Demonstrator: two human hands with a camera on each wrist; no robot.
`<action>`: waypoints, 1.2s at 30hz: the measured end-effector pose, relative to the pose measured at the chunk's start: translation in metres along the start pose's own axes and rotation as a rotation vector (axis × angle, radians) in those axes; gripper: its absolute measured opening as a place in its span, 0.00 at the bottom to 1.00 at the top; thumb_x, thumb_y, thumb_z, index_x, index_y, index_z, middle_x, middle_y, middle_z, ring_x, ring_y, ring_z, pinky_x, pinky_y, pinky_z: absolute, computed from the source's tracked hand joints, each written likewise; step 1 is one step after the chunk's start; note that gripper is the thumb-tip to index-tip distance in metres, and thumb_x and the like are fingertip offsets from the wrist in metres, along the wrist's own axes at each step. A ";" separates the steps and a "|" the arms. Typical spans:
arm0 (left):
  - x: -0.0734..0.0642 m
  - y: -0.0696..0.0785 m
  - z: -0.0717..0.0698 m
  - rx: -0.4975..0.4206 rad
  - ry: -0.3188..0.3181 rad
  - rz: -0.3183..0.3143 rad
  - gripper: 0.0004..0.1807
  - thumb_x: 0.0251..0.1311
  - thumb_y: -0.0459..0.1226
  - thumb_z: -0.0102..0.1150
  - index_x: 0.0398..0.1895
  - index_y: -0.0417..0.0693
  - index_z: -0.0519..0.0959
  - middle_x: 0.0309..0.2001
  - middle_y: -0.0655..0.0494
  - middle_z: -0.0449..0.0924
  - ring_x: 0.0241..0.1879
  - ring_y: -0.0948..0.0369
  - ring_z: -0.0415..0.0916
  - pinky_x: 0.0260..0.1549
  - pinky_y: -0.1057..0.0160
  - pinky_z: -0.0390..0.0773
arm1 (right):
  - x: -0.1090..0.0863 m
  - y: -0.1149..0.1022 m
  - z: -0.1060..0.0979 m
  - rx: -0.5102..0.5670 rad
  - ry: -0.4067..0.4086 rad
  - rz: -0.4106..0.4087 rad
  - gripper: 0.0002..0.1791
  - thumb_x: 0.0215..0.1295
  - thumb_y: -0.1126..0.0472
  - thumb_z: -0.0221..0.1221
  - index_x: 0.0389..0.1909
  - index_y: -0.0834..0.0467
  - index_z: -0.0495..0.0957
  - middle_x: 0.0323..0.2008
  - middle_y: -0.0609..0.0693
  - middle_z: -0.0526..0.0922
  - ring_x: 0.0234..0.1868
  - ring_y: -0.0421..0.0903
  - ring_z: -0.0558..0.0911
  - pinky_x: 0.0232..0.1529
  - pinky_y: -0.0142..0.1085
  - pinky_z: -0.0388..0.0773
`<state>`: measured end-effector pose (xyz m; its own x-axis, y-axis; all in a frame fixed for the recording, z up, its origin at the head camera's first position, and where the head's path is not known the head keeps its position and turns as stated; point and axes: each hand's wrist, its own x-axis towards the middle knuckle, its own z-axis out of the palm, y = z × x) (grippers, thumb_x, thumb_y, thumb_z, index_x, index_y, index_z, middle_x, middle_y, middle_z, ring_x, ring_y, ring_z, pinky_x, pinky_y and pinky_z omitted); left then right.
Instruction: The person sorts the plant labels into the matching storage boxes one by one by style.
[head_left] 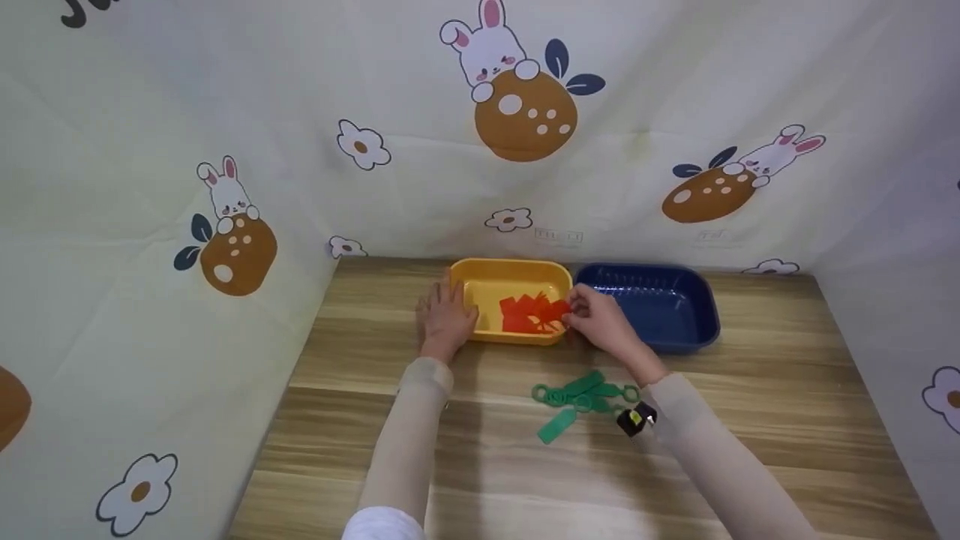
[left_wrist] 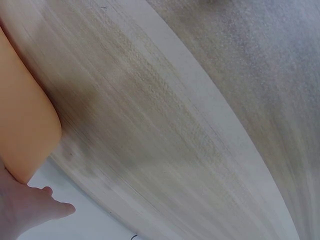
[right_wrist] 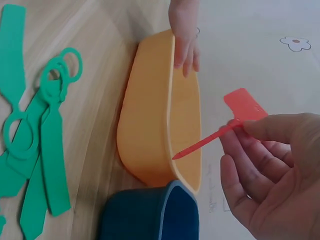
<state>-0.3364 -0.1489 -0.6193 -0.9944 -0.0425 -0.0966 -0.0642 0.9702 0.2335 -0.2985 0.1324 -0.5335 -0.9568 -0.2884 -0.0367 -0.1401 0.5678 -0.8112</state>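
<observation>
My right hand (head_left: 604,322) pinches a red plastic tag (right_wrist: 245,105) with a thin pointed stem between thumb and fingers, at the right end of the yellow tray (head_left: 517,262). In the right wrist view the stem points toward that tray's rim. Several more red pieces (head_left: 517,315) lie inside the tray, partly overlapping. My left hand (head_left: 448,315) rests on the tray's left end with its fingers spread and extended. Those fingers also show over the rim in the right wrist view, while the left wrist view catches only part of the hand (left_wrist: 30,207).
A dark blue tray (head_left: 709,307) stands just right of the yellow one. Nearer on the wooden table (head_left: 337,450), several green tags with rings (head_left: 585,390) lie in a pile beside small black pieces (head_left: 631,422). Printed cloth (head_left: 405,195) hangs behind and at the sides.
</observation>
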 end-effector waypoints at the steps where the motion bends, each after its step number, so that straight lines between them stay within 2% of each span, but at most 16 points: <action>1: 0.000 0.000 0.000 -0.005 0.005 0.002 0.35 0.72 0.54 0.43 0.78 0.50 0.58 0.82 0.53 0.36 0.78 0.44 0.46 0.72 0.33 0.52 | 0.003 0.000 0.001 0.027 0.020 0.002 0.07 0.66 0.68 0.62 0.41 0.61 0.75 0.41 0.58 0.84 0.43 0.50 0.83 0.44 0.38 0.80; 5: -0.002 0.001 -0.001 -0.017 0.016 0.011 0.35 0.71 0.54 0.43 0.77 0.49 0.59 0.82 0.52 0.37 0.78 0.43 0.47 0.72 0.33 0.51 | 0.014 0.001 0.007 0.107 0.088 0.021 0.07 0.65 0.69 0.62 0.41 0.63 0.73 0.40 0.60 0.84 0.44 0.52 0.83 0.46 0.39 0.80; 9: -0.004 0.002 -0.003 -0.008 0.006 0.010 0.35 0.72 0.53 0.42 0.78 0.50 0.57 0.82 0.52 0.36 0.79 0.44 0.46 0.72 0.34 0.50 | 0.022 0.004 0.016 0.169 0.145 0.057 0.09 0.65 0.70 0.62 0.43 0.65 0.74 0.43 0.63 0.83 0.50 0.55 0.83 0.53 0.44 0.81; 14: -0.004 0.004 -0.004 0.009 0.000 0.005 0.35 0.73 0.54 0.41 0.79 0.51 0.56 0.82 0.53 0.35 0.79 0.45 0.45 0.72 0.34 0.50 | 0.029 0.013 0.028 0.155 0.191 0.073 0.10 0.65 0.70 0.62 0.45 0.66 0.75 0.46 0.64 0.83 0.53 0.56 0.82 0.57 0.47 0.79; 17: -0.004 0.005 -0.003 0.014 -0.007 0.000 0.35 0.73 0.54 0.40 0.79 0.52 0.56 0.82 0.53 0.35 0.79 0.45 0.45 0.72 0.34 0.50 | 0.030 0.018 0.034 0.101 0.183 0.069 0.08 0.66 0.69 0.61 0.44 0.65 0.76 0.45 0.63 0.84 0.50 0.55 0.83 0.56 0.47 0.80; 25: -0.005 0.004 -0.004 -0.002 0.005 0.008 0.35 0.72 0.54 0.41 0.78 0.51 0.57 0.82 0.52 0.36 0.79 0.44 0.46 0.73 0.34 0.49 | 0.031 0.024 0.043 -0.082 0.089 0.082 0.08 0.69 0.65 0.59 0.46 0.62 0.79 0.44 0.59 0.85 0.47 0.53 0.83 0.51 0.46 0.81; 31: -0.004 0.003 -0.003 -0.007 0.008 0.003 0.35 0.72 0.54 0.42 0.78 0.51 0.57 0.82 0.52 0.36 0.79 0.44 0.46 0.72 0.34 0.50 | 0.032 0.022 0.045 -0.117 0.054 0.101 0.12 0.71 0.63 0.57 0.53 0.61 0.78 0.45 0.58 0.86 0.46 0.52 0.84 0.49 0.46 0.82; 36: -0.004 0.001 -0.004 -0.006 -0.004 -0.002 0.36 0.72 0.54 0.42 0.79 0.51 0.55 0.82 0.52 0.35 0.79 0.44 0.45 0.73 0.34 0.50 | 0.032 0.026 0.043 -0.112 0.075 0.071 0.17 0.72 0.62 0.57 0.59 0.60 0.73 0.48 0.57 0.85 0.46 0.52 0.85 0.47 0.46 0.83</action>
<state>-0.3326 -0.1484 -0.6152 -0.9940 -0.0432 -0.1008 -0.0664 0.9686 0.2396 -0.3221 0.1043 -0.5806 -0.9810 -0.1889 -0.0444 -0.0952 0.6679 -0.7381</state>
